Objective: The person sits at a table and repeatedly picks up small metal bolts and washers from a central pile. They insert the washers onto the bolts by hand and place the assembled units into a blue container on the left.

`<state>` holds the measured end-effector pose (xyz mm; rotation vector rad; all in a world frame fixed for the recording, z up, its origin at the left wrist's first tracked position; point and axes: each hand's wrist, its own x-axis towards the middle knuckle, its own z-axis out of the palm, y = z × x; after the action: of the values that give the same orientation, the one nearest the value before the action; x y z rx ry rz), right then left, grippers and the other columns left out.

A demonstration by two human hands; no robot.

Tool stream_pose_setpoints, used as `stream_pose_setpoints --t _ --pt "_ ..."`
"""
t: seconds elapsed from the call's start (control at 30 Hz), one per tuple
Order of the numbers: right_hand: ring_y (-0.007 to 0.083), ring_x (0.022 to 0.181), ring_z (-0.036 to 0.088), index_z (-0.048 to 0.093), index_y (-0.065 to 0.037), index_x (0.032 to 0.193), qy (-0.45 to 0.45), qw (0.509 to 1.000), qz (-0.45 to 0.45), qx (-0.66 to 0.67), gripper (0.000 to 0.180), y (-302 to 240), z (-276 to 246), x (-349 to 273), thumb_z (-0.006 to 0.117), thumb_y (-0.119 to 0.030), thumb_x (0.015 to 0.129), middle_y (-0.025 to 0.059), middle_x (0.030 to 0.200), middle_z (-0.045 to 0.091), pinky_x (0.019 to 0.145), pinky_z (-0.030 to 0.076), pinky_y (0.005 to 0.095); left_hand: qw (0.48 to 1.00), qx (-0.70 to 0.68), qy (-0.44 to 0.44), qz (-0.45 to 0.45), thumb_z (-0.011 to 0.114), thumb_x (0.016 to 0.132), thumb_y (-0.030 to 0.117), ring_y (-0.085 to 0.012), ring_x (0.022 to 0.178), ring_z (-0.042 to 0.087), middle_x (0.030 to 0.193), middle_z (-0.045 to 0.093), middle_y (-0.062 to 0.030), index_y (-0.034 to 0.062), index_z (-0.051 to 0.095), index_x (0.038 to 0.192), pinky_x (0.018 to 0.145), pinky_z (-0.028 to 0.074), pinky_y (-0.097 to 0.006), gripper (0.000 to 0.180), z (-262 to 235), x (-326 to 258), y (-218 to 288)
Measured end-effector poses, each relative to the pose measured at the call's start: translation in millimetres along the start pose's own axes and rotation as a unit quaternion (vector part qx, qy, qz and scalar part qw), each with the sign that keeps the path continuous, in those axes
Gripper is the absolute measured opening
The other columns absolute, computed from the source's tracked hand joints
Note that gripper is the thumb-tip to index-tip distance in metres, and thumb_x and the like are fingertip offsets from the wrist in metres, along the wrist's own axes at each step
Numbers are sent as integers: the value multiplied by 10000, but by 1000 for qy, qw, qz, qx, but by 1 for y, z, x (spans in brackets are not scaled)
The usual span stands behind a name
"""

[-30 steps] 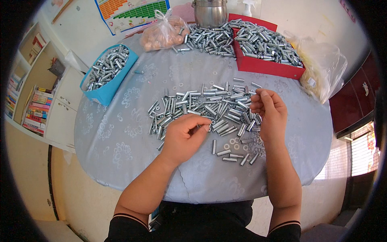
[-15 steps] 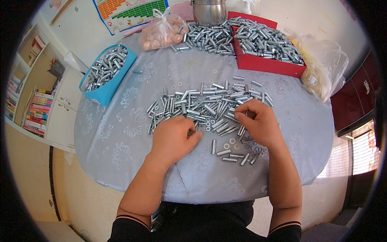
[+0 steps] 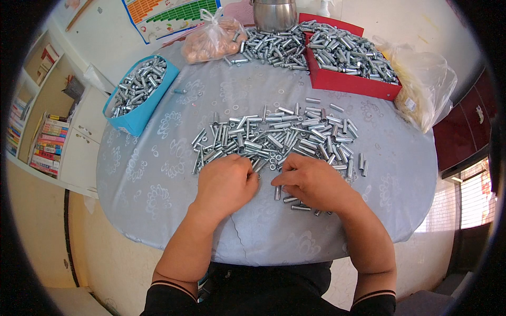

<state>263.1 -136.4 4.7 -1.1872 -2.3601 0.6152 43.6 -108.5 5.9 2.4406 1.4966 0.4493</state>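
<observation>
Before me spreads a heap of silver metal sleeves and bolts (image 3: 274, 139), with small nuts and washers among them. At its near left edge, my left hand (image 3: 225, 180) is closed, knuckles up, its fingertips tucked from sight; what it holds is hidden. Just to the right, my right hand (image 3: 312, 180) reaches inward, thumb and fingers pinched at the upper end of a metal sleeve (image 3: 278, 193). Several more loose sleeves (image 3: 301, 208) lie partly beneath that hand, and the washers there are covered.
A blue box (image 3: 142, 118) full of metal parts stands at left. Behind the heap are a tied bag of round brownish items (image 3: 211, 42), another pile of parts (image 3: 274, 50) and a steel pot (image 3: 274, 16). A red box (image 3: 353, 88) of parts and a clear plastic bag (image 3: 427, 89) stand far right.
My right hand has moved left and toward me, from the heap's right side to the loose sleeve. My left hand's fingers have curled in more. Sleeves at the heap's right are now uncovered.
</observation>
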Motion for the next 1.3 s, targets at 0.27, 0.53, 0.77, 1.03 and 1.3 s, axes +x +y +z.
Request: stream_pose_setpoints --t 0.27,0.53,0.77,1.03,1.3 --pt "329 876 633 624 -52 963 80 985 126 89 137 -2 -1 0 626 -109 839 125 954 623 756 510 402 956 -278 56 -71 692 829 67 -69 655 578 751 660 -30 2 670 865 597 466 -231 77 -1 3 -4" --pt "197 741 624 626 -23 1018 224 947 172 150 181 6 -14 1 662 -47 842 115 862 629 673 500 312 923 -365 120 -10 680 832 17 -100 735 607 880 647 -54 -13 673 923 648 486 -237 95 3 8 -2" --pt "174 707 606 629 -12 1006 194 952 170 162 172 4 -16 0 659 -34 838 101 848 626 653 493 295 928 -348 133 -13 680 820 -3 -114 740 611 890 643 -65 -8 675 927 655 492 -245 107 3 10 2" --pt "152 698 605 634 -7 1010 187 958 137 170 179 6 -12 1 676 -37 839 91 818 636 646 495 280 935 -330 134 11 680 813 -6 -122 726 615 884 651 -74 -8 677 933 650 497 -248 120 4 10 1" --pt "86 750 618 643 7 1019 175 926 178 284 180 6 -3 2 702 -56 860 52 847 667 647 498 237 895 -445 12 -25 636 852 -32 -130 858 670 959 694 -87 -15 671 1040 739 533 -252 191 17 9 3"
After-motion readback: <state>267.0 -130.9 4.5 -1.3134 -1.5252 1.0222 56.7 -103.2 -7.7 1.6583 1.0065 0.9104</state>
